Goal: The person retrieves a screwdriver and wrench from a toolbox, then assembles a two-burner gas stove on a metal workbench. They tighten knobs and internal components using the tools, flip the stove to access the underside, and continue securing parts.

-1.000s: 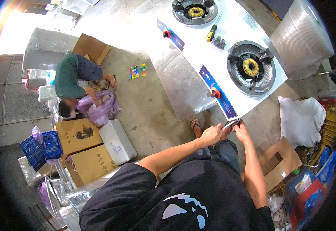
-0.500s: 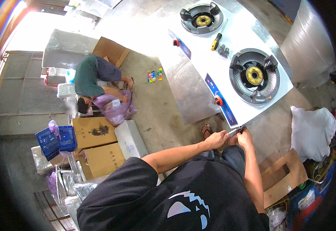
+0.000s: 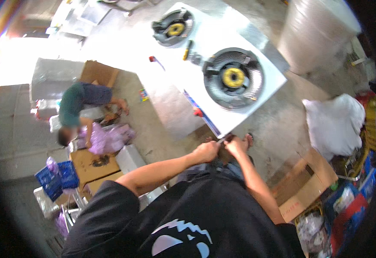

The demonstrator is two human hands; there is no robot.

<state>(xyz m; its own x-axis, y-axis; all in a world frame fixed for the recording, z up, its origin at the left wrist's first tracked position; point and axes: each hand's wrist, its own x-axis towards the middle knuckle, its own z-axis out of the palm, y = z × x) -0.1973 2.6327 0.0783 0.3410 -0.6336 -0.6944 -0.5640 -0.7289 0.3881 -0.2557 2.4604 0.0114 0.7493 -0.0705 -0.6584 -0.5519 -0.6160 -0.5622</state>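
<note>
Head view: at the near corner of a white two-burner stove point(image 3: 209, 36), a person in a black shirt bends to close handwork. The left hand point(image 3: 207, 151) is clenched round a slim metallic object point(image 3: 221, 140); the right hand point(image 3: 237, 145) curls in at its other end — whether it pinches too, I cannot tell through the blur.

Both burners point(image 3: 233, 78) sit in place and red knobs point(image 3: 198, 112) stand along the front, so the stove looks largely assembled. The handwork seems midway; what remains is not plain from here. A yellow-and-black screwdriver point(image 3: 188, 50) lies on top, beside small dark parts point(image 3: 195, 57).

The object's long axis slants from the left fist up and rightward, its tip toward the stove's corner — the stove itself runs from upper left to lower right, knobs facing lower left.
</note>
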